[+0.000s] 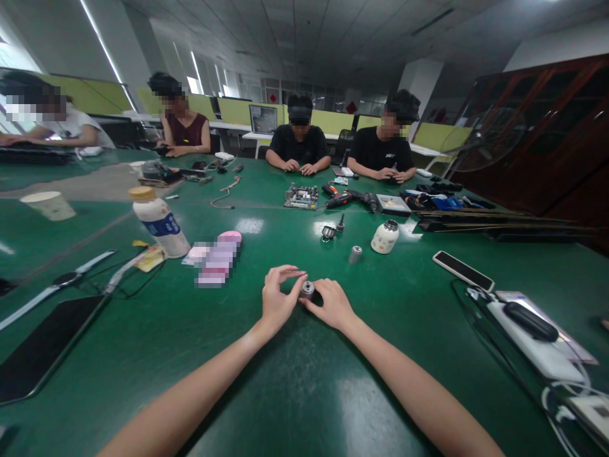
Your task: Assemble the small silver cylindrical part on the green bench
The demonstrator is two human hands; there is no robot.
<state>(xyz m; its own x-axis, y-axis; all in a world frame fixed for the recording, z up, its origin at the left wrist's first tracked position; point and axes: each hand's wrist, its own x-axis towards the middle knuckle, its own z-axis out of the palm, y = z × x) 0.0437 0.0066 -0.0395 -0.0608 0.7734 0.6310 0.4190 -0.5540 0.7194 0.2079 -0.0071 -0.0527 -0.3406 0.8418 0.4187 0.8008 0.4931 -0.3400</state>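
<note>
Between my two hands, over the green tabletop (247, 368), is a small silver metal cylinder (307, 289) with a dark centre on its top face. My left hand (280, 297) curls around its left side, thumb against the cylinder and index finger reaching over towards its top. From the right, my right hand (335, 303) grips it with thumb and bent fingers. A similar silver cylinder (355, 254) stands just beyond my right hand. Farther off lie a ring-like metal part (327, 233) and a dark pointed metal part (340, 223).
A white jar (384, 238) and a phone (464, 270) are to the right, near a white power strip (533, 339). Leftward are a milk bottle (164, 225), a tablet (50, 346) and a watch (66, 279). A circuit board (301, 197) and power drills (352, 199) lie ahead; several people sit opposite.
</note>
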